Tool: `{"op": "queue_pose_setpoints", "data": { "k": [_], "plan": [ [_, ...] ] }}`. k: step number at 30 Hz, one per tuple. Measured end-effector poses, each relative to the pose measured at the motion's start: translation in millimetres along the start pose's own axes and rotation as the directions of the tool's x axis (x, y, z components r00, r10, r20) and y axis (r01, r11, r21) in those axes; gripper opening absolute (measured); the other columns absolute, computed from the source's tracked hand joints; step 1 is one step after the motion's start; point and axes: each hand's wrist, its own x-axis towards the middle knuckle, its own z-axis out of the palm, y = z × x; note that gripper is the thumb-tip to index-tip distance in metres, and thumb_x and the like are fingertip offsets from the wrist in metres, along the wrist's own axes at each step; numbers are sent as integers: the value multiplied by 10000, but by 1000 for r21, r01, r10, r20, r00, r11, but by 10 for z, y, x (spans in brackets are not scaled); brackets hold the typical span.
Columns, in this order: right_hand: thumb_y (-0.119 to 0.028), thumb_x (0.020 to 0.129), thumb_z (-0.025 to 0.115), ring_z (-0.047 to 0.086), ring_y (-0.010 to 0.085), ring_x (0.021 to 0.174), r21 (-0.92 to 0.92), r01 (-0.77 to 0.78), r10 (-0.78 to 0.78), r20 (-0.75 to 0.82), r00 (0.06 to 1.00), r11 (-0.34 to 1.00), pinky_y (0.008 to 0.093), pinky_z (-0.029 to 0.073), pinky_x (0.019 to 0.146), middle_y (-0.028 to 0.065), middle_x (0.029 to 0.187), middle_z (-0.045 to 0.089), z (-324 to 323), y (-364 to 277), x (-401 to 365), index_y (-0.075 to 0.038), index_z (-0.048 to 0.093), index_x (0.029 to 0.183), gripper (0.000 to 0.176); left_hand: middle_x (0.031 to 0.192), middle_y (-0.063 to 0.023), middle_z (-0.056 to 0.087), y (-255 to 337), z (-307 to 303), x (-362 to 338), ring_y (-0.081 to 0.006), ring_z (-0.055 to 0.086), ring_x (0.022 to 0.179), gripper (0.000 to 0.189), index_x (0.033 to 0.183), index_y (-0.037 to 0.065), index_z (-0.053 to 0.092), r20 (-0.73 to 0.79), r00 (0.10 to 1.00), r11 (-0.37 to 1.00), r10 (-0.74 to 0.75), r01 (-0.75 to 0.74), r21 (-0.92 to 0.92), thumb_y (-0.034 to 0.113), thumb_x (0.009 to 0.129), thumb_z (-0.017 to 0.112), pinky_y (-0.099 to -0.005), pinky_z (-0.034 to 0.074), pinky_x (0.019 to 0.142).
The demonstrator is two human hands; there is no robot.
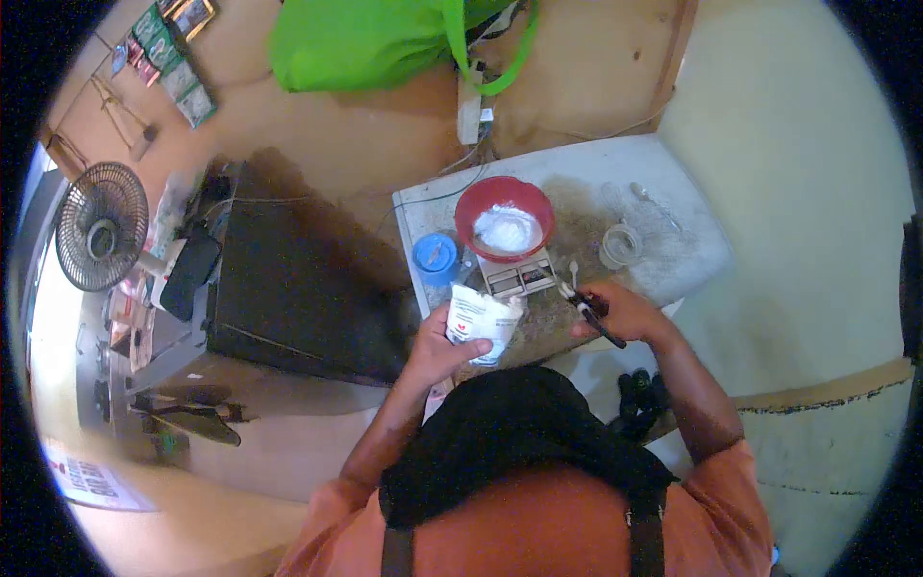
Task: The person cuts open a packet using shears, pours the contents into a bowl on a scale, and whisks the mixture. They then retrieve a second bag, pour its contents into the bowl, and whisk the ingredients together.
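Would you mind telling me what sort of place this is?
Probably a small, informal home or shop workspace: a red bowl of white powder sits on a small scale on a worn white table, with a fan nearby.

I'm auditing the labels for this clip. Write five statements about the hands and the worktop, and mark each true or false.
1. The left hand holds a white packet. True.
2. The red bowl is empty. False: it holds white powder.
3. The right hand grips a black-handled tool. True.
4. The bowl stands directly on the floor. False: it rests on a small scale.
5. A blue lid lies beside the bowl. True.
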Motion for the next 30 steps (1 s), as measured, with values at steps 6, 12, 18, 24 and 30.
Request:
{"op": "queue_pose_setpoints", "data": {
  "k": [6, 12, 18, 24, 30],
  "plan": [
    [-369, 622, 854, 645, 278, 966, -266, -50, 63, 38, 997, 963, 366, 502, 815, 131, 1079, 661, 653, 738, 210, -111, 547, 1221, 720, 1074, -83, 649, -104, -135, -117, -150, 619, 983, 522, 1152, 15, 517, -114, 993, 998, 31, -25, 52, 29, 709, 792, -323, 499, 863],
    [-250, 705, 751, 628, 371, 887, -540, 23, -56, -45, 997, 841, 455, 502, 759, 160, 961, 652, 1168, 1027, 663, -144, 527, 1205, 558, 1020, -65, 645, -222, -209, -236, -140, 618, 941, 536, 1127, 22, 503, -238, 970, 995, 59, -37, 97, 55, 694, 816, -315, 504, 829],
    [-226, 726, 703, 620, 374, 861, -586, 45, -162, -149, 975, 809, 469, 493, 761, 162, 914, 644, 1267, 925, 868, -127, 510, 1186, 508, 992, -56, 624, -347, -258, -244, -154, 616, 939, 584, 1141, 47, 475, -235, 967, 981, 100, -56, 187, 33, 672, 823, -336, 514, 829],
    [-177, 759, 675, 630, 339, 882, -481, 53, -164, -191, 968, 875, 436, 497, 769, 163, 953, 644, 1157, 572, 751, -94, 639, 1075, 329, 985, -52, 621, -343, -223, -236, -147, 610, 948, 570, 1129, 46, 482, -238, 964, 984, 115, -78, 159, 39, 673, 824, -325, 504, 836],
    [-126, 705, 751, 607, 238, 762, -325, 461, -565, -480, 671, 825, 332, 491, 664, 84, 826, 604, 748, -826, 162, -92, 701, 929, 233, 1045, -71, 607, -354, -206, -213, -137, 590, 977, 504, 1124, 37, 498, -209, 958, 959, 197, -144, 244, 53, 719, 799, -297, 490, 847]
  ]
}}
